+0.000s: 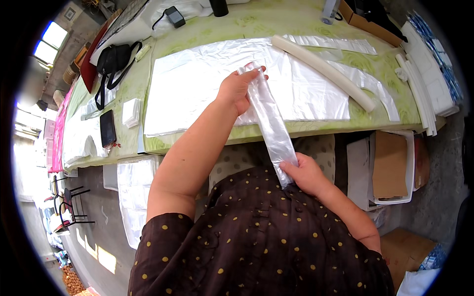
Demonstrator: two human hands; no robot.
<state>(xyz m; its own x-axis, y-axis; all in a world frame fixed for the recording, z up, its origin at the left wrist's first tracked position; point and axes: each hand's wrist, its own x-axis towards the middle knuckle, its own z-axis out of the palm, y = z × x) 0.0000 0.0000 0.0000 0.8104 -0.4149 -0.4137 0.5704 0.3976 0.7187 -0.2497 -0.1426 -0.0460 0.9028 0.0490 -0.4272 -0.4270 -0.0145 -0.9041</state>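
Between my hands stretches a long, narrow folded strip of clear plastic film (269, 118), slanting from the table down toward my body. At its far end my left hand (238, 90) is closed, thumb on top, with fingertips showing past the edge. My right hand (305, 176) pinches the near end close to my waist, thumb over the film. Beneath and beyond the strip, a wide stack of white translucent plastic sheets (192, 93) covers the middle of the table. A pale cardboard tube (326, 74) lies diagonally across the stack's right part.
The table wears a green patterned cloth (256, 22). Loose film strips (373, 86) lie right of the tube. A black bag (114, 61), a phone (107, 128) and a small white stack (131, 112) sit at left. Below right stands a white bin (407, 172) with cardboard.
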